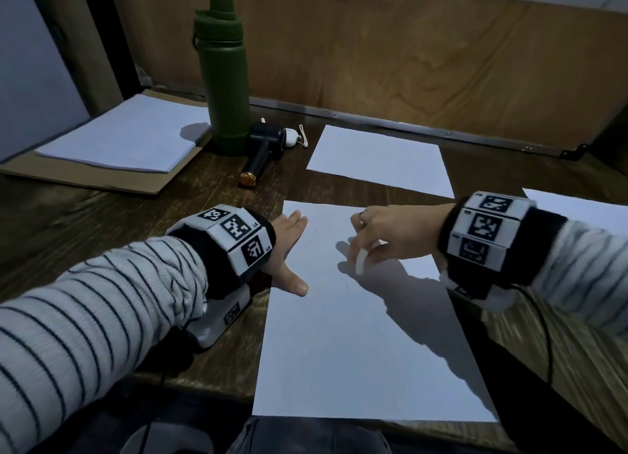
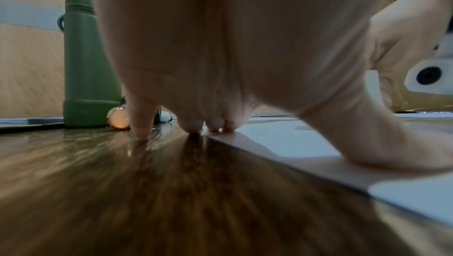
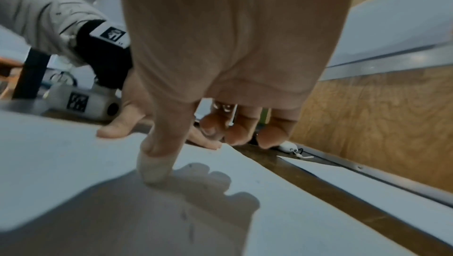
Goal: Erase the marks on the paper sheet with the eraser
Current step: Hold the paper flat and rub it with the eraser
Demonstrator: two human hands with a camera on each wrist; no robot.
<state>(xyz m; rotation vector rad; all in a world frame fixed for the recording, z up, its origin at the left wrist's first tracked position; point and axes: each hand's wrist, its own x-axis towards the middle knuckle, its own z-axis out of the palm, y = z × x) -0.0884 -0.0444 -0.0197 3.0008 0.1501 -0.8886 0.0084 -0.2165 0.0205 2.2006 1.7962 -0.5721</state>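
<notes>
Lying at the near edge of the tabletop (image 1: 210, 188), the paper sheet (image 1: 356, 351) is thin and light, so I judge it will slide or wrinkle easily under rubbing. A few small pencil marks (image 1: 346, 285) are visible on its middle part, some inside the shadow of the hand. The left hand (image 1: 283, 249) lies flat and spread on the left edge of the sheet, thumb and some fingertips pressing on the paper, the other fingers on the wood beside it; this is a good place to keep the sheet still. The right hand (image 1: 380, 236) is over the upper middle of the sheet and pinches a small white eraser (image 1: 360, 260) between thumb and first finger, its lower end touching the paper or very close to it. The eraser looks soft and small, so a short grip near its tip and light strokes seem safest for such paper. Further, a second sheet (image 1: 380, 161) lies toward the far edge, and a green bottle (image 1: 222, 79) stands at the far left beside a stack of paper (image 1: 125, 137).
</notes>
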